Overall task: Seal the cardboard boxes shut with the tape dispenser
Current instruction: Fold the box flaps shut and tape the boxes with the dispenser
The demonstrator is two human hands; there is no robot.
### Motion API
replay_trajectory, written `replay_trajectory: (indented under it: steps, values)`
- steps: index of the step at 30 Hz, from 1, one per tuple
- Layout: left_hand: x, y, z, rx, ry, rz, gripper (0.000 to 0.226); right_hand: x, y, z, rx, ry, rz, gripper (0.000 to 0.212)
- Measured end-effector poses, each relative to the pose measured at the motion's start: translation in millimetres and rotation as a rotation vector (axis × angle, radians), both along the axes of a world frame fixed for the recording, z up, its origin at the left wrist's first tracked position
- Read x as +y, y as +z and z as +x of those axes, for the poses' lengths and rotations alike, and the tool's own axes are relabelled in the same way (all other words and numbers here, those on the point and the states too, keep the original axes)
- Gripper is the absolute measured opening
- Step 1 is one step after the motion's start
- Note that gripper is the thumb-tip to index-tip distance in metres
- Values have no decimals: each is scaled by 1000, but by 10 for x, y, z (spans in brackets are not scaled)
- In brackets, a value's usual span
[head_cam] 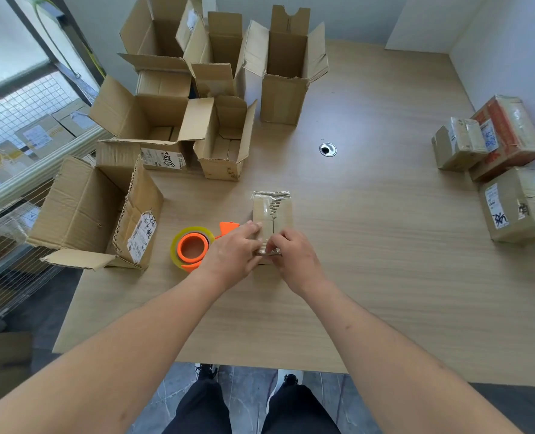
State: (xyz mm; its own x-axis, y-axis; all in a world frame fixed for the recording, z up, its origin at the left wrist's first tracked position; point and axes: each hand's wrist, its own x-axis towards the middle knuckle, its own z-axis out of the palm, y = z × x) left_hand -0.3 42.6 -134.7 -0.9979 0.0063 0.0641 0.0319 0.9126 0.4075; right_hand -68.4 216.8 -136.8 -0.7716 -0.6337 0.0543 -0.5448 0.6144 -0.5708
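Fingers (255, 228) of the left hand (231, 256) and right hand (294, 255) are pinched on the near end of the small taped box (272, 214) at frame centre, apparently so the tape is pressed down, while the tape dispenser (194, 247) is left on the surface (385, 245) just left.

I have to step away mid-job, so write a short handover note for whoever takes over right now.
Left hand and right hand: both press tape at the near end of the small box at table centre.
Tape dispenser: lying on the table, just left of that box, not held.
Done: three sealed boxes at the right edge; tape runs along the small box's top.
Left: finish this box, then close and tape the open boxes at the left and back.
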Motion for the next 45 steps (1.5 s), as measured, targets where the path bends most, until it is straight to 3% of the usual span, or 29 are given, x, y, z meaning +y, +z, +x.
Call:
replay_trajectory:
  steps: [9,16,22,27,33,39,45]
  values:
    - [105,-113,-4,87,-9,-63,34,350,-108,-33,101,-159,-95,17]
    - [143,-138,0,66,-9,-67,32,432,-144,7,15,-272,-112,12]
    - [206,-142,-66,52,5,-71,32,366,-197,19,8,-384,-48,23]
    - [187,-132,-78,38,-11,-74,35,277,-186,161,-62,-510,-127,34]
    - [37,-78,-22,12,-107,-55,48,317,-216,36,-338,-575,-281,27]
    - [-21,-33,-104,41,-108,-66,43,283,-280,87,-393,-604,-326,26]
    - [59,-9,-140,80,-100,-17,47,295,-294,160,-418,-542,-279,59]
